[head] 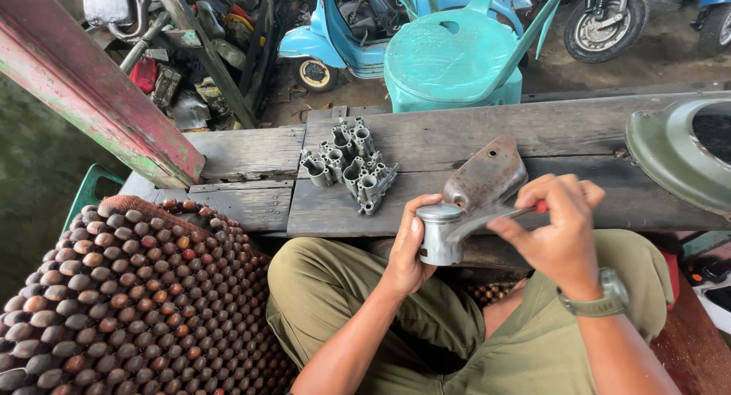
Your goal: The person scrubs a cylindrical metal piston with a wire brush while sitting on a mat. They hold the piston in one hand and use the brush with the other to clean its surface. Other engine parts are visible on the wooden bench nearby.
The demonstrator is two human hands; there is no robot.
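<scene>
Fingers (415,226) of left hand (407,250) around dull metal piston (439,235), right hand (556,231) pinching red-handled blade (495,218).

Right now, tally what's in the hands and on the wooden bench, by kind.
Pistons: 1, in the left hand
Red-handled tools: 1, in the right hand
Carburetor clusters: 1
Rusty metal covers: 1
Green curved panels: 1
Total: 5
</scene>
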